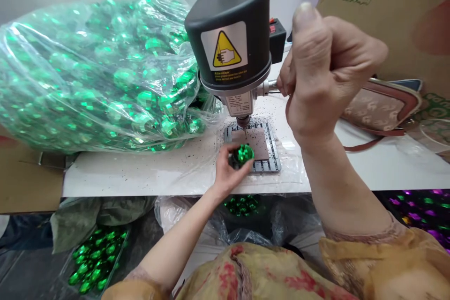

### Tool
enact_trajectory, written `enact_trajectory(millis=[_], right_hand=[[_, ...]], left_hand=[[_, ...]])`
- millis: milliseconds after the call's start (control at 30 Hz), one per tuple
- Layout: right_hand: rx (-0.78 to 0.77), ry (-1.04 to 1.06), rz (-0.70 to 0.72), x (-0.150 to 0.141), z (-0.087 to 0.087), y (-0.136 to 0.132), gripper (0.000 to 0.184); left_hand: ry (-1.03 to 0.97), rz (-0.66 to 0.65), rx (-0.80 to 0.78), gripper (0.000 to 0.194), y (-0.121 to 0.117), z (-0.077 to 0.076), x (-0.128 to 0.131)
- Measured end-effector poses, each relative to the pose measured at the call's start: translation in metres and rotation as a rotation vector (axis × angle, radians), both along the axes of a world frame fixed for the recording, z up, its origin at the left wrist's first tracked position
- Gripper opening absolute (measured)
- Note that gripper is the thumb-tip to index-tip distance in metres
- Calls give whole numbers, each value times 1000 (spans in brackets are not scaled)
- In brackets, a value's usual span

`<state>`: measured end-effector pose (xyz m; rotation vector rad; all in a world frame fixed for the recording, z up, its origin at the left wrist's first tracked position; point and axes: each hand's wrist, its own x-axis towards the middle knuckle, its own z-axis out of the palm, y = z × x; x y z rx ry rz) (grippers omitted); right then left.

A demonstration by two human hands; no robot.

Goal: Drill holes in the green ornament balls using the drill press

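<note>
While the left hand [225,172] curls partway closed around a faceted green mirror ball [245,153], thumb on one side and fingers on the other, it holds the piece over the front part of a slotted base plate [276,164]. The right hand [321,75] is a raised fist, closed about the feed lever [271,86] of a bench drill press [228,18], much of that lever hidden by the fingers. The drill bit [246,132] hangs just beyond the ball, apparently apart from it.

This ball seems to me partway through its turn: it is at the drill, but I cannot tell whether it has a hole. Dark crumbs litter the base plate and the white table [140,180] around it, so some drilling looks done.

A clear plastic bag [105,70], bulging with green balls, fills the table's back left corner. Below the front edge, toward the left, a see-through bin [123,251] holds more. Another green cluster [242,205] sits just under the front edge, its container unclear. Which balls are finished, I can't say.
</note>
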<state>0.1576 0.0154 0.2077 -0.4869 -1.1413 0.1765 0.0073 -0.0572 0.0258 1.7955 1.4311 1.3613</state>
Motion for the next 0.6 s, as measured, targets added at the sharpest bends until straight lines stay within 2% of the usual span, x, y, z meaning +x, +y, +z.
enact_trajectory(millis=[133,200,267,333,367,400,467,533,600], right_hand=[[40,29,37,0,-3,-1,53],[70,53,38,-2,-4,-3,52],[29,57,39,-3,-5,-4,50],[-7,70,47,-3,-5,-4,49],[-9,81,53,-3,-6,-4,49],[-2,88,58,-3,-6,-3,50],[15,106,58,-3,-7,-2,50],[17,104,59,-2,-8,-1,50],[27,89,69,-1,-8,-2,50]], left_hand=[[299,-446,80,39,-53,1,-13],[305,-552,79,41,-68,0,-19],[295,-571,115,47,-69,3,-24],[388,-544,202,46,-55,15,-29],[468,-499,244,40,-43,25,-32],[554,-438,288,33,-28,38,-34],[708,-221,308,27,5,68,-40],[934,-71,226,33,38,98,-46],[1123,62,77,33,65,120,-52]])
